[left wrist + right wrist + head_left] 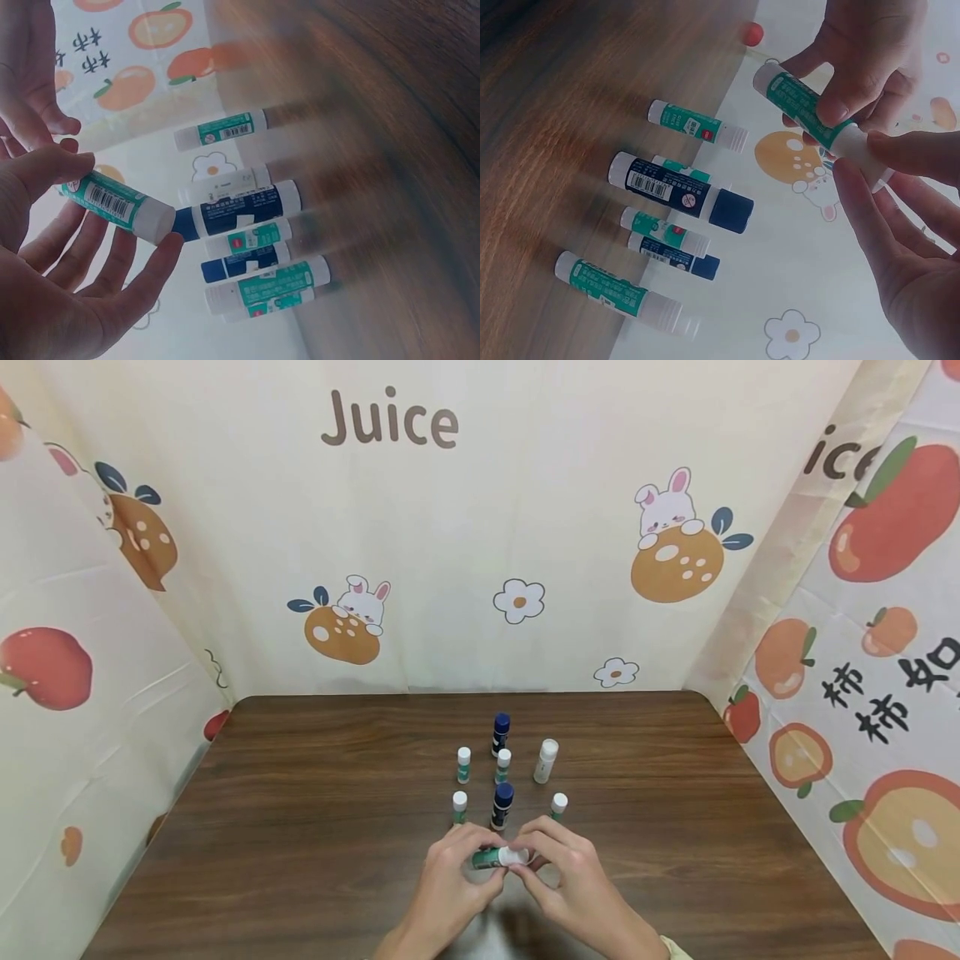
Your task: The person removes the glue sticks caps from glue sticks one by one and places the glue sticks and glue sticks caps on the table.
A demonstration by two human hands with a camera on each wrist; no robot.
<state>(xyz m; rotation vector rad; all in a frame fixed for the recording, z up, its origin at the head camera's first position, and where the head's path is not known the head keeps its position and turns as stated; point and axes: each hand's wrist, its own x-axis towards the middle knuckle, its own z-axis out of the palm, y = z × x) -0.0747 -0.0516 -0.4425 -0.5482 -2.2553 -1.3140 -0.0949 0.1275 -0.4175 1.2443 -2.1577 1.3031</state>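
Note:
A green glue stick with a white cap (pixel 486 859) lies sideways between both hands, above the near part of the table. My left hand (pixel 452 875) grips its green body, thumb on one side and fingers on the other. The right hand (pixel 573 875) pinches the white cap between thumb and fingertips. In the left wrist view, a barcode shows on the held glue stick (pixel 109 199). From the right wrist, the cap looks fitted on the glue stick (pixel 802 109). Just beyond the hands stands a glue stick with a navy cap (pixel 502 807).
More glue sticks stand upright on the brown wooden table (pixel 322 810): a navy one (pixel 500 735) at the back, a white one (pixel 546 762) at right, and several green ones, including one (pixel 463 766) at left. Printed curtains (pixel 450 527) border the table's back and sides.

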